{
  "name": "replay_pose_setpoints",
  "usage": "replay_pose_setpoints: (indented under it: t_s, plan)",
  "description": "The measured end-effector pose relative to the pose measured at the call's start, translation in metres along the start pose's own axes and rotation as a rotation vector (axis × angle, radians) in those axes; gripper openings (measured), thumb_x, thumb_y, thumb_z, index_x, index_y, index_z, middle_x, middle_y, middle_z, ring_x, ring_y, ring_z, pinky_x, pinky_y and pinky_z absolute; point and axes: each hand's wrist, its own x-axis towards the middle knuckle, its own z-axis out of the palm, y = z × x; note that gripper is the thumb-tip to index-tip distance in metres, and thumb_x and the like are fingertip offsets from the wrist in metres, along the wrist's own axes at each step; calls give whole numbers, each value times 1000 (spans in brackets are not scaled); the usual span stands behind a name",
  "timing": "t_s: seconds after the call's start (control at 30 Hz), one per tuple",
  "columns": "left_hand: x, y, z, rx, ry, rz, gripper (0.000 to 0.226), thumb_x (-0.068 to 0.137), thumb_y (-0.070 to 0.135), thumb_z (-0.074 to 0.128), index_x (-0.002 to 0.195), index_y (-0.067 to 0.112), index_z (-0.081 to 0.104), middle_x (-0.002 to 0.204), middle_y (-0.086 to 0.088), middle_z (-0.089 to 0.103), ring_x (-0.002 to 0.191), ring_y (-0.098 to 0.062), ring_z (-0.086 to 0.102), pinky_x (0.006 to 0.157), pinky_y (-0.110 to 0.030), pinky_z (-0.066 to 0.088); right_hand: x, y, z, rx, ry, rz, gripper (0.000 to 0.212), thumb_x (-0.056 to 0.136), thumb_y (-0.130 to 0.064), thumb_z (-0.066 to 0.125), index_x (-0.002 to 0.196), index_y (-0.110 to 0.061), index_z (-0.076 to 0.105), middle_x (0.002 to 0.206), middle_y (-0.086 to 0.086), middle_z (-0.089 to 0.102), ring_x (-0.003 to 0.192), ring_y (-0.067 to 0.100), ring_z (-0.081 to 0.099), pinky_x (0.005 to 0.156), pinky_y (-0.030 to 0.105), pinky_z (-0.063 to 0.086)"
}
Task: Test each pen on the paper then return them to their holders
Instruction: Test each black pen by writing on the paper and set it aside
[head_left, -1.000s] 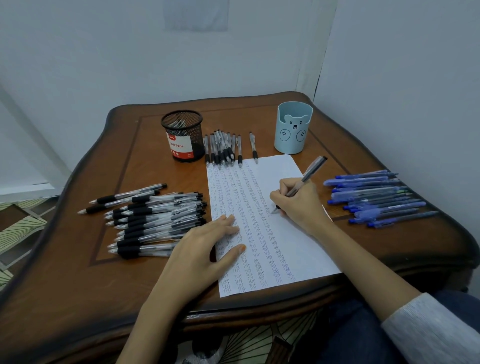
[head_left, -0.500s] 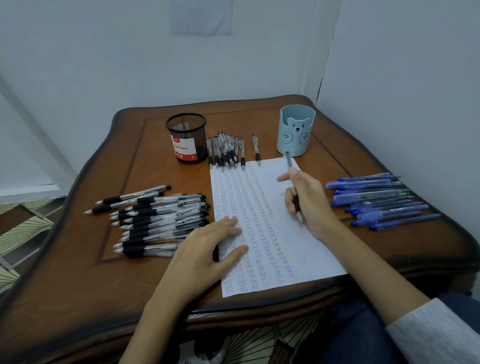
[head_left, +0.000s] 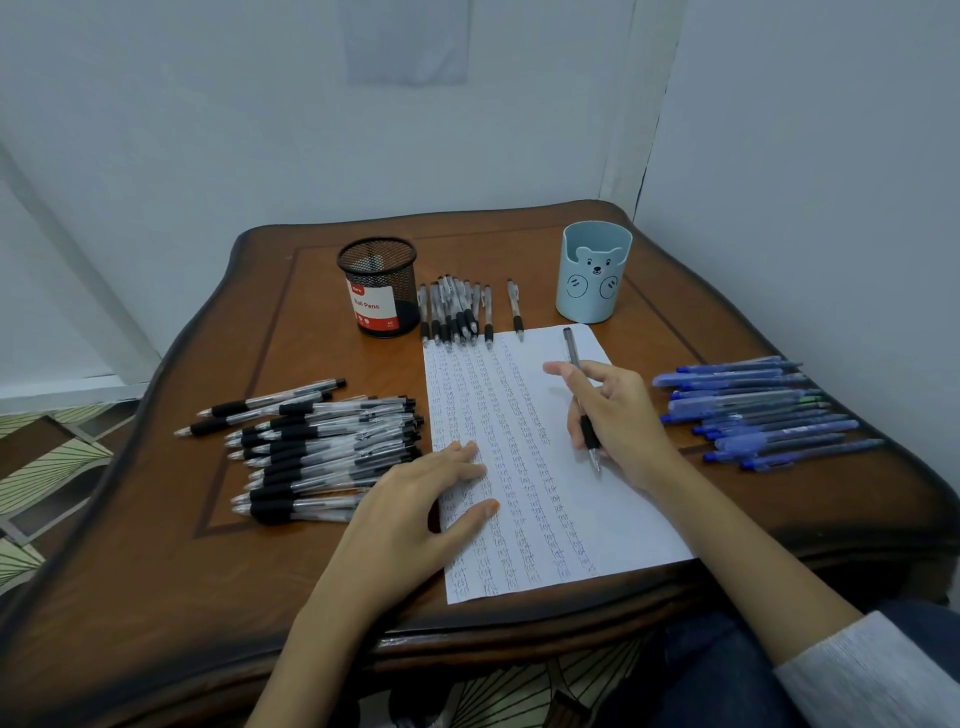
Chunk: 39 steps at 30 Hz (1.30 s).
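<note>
Pen, black grip, is pinched in our right hand over the paper, tip toward us; our left hand lies flat, fingers spread, pinning the sheet. We judge testing mid-batch; next, carry it to the mesh holder.

My dark wooden counter sits in a corner of pale grey walls; patterned green-and-brown floor tiles show at left.

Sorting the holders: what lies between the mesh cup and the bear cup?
A bunch of black pens, plus one pen lying apart; the head view shows it.
</note>
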Motion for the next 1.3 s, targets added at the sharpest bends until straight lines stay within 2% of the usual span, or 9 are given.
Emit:
replay_pose_setpoints:
  t_s: [0.17,0.43,0.53,0.67,0.8,1.0,1.17,1.23,1.3]
  plan:
    - [0,0,0,6,5,4,55,82,66,45,122,33,62,135,26,46,128,17,32,103,-9,27,-2,-2,2,-12,-48,-13,34,103,-22,42,131,-8,54,43,5,49,31,5,39,40,12,35]
    - [-1,0,1,4,1,5,56,82,67,44,122,33,61,137,24,46,129,16,32,105,-12,29,-5,-2,5,-1,-128,-33,37,96,-9,55,131,-19,46,51,7,54,38,6,44,43,15,37]
    - [0,0,0,-7,9,3,55,81,66,44,122,32,62,136,25,46,129,15,33,106,-17,33,-1,-5,4,101,-193,45,41,95,1,51,129,-21,48,61,14,56,38,8,44,37,19,31]
    - [0,0,-1,-28,4,-5,55,81,67,45,122,34,61,136,27,46,128,16,33,108,-19,33,13,-6,5,151,-194,112,38,92,-2,60,124,-22,55,68,18,59,38,13,40,39,24,30]
    - [2,-3,-1,-56,16,-11,50,81,65,52,119,34,64,134,27,49,126,16,36,108,-22,36,39,-12,7,-3,-132,59,38,87,-8,69,123,-16,59,75,22,58,38,7,44,41,19,38]
    - [3,-6,-3,-103,23,-13,49,79,64,56,116,33,66,132,27,51,125,17,37,107,-19,33,103,-14,21,-322,-55,-20,45,82,-17,76,123,-8,61,65,2,63,46,5,55,55,21,48]
    - [4,-6,-2,-102,23,-19,47,80,64,57,115,34,65,131,30,50,125,18,35,106,-14,29,137,-17,46,-412,-41,-30,30,83,-18,75,108,-3,65,62,-4,56,51,9,60,55,15,49]
    - [3,-6,-2,-94,22,-17,46,80,63,57,116,35,65,131,32,50,126,19,35,106,-12,27,146,-17,54,-441,-40,-28,26,84,-19,74,103,-3,66,60,-1,59,48,6,58,51,9,46]
    - [3,-6,-2,-93,21,-22,47,81,64,56,117,35,65,131,32,49,126,19,33,106,-10,25,154,-19,60,-453,-27,-29,26,86,-19,72,100,3,67,67,4,64,50,7,57,58,12,50]
